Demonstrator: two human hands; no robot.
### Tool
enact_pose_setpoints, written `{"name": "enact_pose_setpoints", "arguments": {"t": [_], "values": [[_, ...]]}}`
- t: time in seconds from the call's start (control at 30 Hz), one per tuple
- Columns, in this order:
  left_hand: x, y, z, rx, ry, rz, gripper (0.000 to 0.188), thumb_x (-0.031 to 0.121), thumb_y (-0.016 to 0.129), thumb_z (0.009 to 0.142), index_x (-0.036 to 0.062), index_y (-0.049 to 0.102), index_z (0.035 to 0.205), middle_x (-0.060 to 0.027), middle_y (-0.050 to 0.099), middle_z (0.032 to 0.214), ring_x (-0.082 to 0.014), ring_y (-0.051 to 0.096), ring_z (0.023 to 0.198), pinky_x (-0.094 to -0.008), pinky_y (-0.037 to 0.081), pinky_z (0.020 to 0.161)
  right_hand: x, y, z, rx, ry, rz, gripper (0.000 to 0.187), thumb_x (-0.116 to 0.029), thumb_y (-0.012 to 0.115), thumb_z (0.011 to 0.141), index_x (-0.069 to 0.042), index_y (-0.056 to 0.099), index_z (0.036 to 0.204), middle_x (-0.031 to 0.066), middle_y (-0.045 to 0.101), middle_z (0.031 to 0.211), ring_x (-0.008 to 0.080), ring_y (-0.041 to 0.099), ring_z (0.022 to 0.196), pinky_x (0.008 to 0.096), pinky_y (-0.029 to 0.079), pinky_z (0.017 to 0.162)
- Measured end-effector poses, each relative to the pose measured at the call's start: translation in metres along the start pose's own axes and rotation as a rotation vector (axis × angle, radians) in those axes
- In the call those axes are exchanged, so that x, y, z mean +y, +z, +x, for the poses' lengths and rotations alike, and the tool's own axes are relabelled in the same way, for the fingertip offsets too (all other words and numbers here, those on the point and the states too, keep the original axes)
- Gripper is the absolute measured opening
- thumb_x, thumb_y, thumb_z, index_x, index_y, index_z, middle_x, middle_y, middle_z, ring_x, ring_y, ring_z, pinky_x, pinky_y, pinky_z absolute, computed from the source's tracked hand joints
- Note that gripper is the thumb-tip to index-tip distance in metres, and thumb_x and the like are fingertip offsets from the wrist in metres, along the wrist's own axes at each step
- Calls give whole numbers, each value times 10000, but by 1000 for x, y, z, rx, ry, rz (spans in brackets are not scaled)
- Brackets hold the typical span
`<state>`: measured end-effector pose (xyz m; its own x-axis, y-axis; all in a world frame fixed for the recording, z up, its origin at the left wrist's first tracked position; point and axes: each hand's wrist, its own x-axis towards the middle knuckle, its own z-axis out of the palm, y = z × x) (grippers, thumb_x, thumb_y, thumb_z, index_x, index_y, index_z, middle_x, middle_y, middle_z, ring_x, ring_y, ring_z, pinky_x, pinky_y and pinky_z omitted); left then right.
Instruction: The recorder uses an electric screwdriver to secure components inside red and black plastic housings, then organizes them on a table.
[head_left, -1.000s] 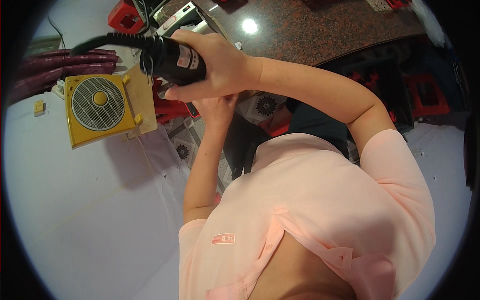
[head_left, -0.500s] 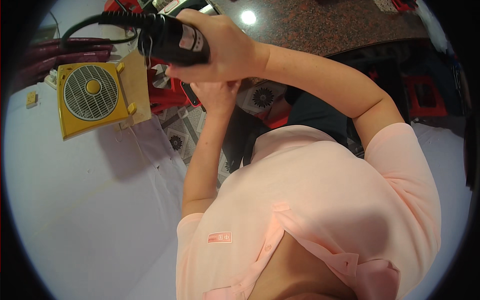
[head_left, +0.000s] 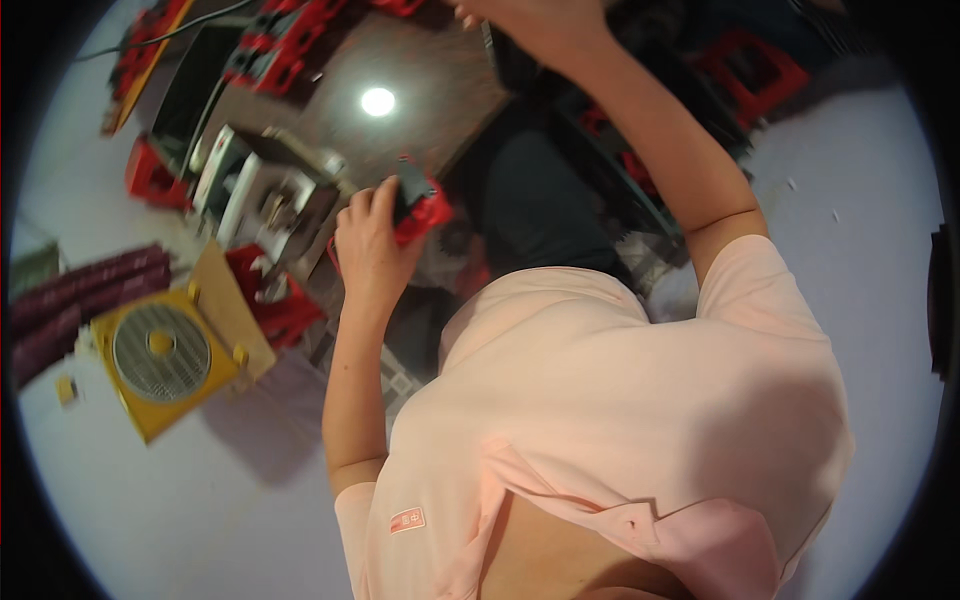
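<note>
My left hand is closed around the side of a red plastic part with a dark grey panel. The part is tilted near the table's edge, and its lower side is partly hidden by the hand. At the top edge of the view, my right hand reaches out over the table, cut off by the frame. Only a few fingertips show, and whether they hold anything cannot be seen. A black object lies just below that hand, too blurred to name.
A speckled dark tabletop carries several red-and-black parts at the far left. Nearer stands a white-and-metal machine. A yellow box fan is at the left, and a red stool-like piece at the far right.
My right hand has moved up and away from my left, and the black corded tool it held is no longer visible. The view has shifted, showing more of the table and the red part.
</note>
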<state>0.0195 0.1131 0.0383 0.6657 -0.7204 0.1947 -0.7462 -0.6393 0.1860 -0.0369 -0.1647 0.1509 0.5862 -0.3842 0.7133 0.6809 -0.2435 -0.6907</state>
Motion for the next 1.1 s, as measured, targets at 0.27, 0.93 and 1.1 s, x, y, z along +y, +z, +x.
{"name": "enact_pose_setpoints", "arguments": {"t": [0.27, 0.93, 1.1], "values": [[213, 92, 101, -115, 788, -357, 804, 157, 822, 677, 161, 510, 1418, -181, 504, 1400, -417, 463, 1299, -470, 447, 996, -29, -171, -28, 280, 291, -485, 350, -244, 833, 846, -49, 610, 1034, -13, 615, 690, 54, 542, 531, 234, 427, 472], [17, 124, 137, -338, -524, -2053, 279, 300, 716, 922, 86, 617, 1073, -159, 708, 1154, -314, 635, 1155, -482, 455, 1071, 216, -279, 130, -312, 275, -1274, 840, -481, 773, 791, 11, 475, 1403, 242, 456, 1459, 407, 424, 1363, 480, 375, 1134], [-12, 141, 143, -433, -376, -2303, 304, 431, 648, 971, 170, 638, 1126, -79, 667, 1289, -340, 526, 1327, -502, 382, 1124, 291, -390, 193, -39, 712, -1635, 859, -531, 771, 764, -118, 475, 1457, 104, 411, 1556, 340, 352, 1453, 543, 362, 1149]]}}
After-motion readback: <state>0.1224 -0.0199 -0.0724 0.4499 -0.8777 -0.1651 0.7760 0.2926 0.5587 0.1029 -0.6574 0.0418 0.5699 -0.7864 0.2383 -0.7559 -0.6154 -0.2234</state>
